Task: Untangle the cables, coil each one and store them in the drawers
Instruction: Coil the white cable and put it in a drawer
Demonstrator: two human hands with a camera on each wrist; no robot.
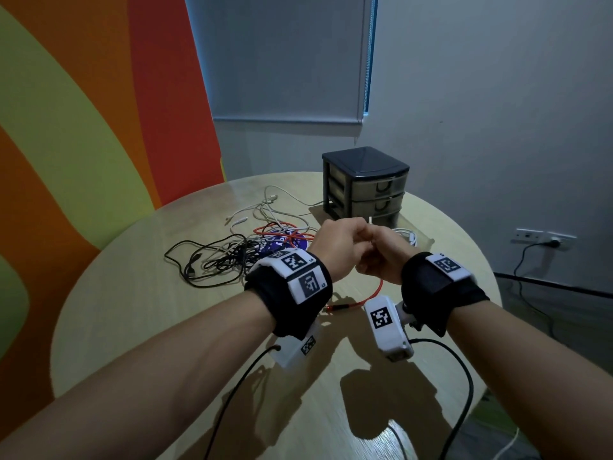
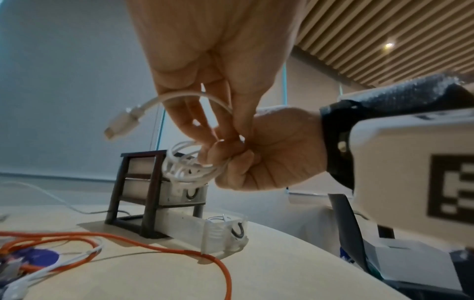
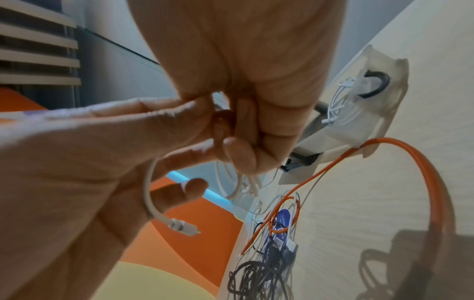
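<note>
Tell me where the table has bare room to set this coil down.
Bare table lies near you, left of the orange cable, and along the right edge beyond the drawers. The cable tangle crowds the middle; the open bottom drawer already holds a white coil.

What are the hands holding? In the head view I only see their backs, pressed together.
Observer: A white cable. The left wrist view shows the right hand gripping its coiled loops.
Operator: And the left hand?
Observer: The left hand pinches the loose end beside the coil, and the connector sticks out free.
Operator: Is any drawer open?
Observer: Yes. The bottom drawer is pulled out, and a second white cable lies coiled inside.
</note>
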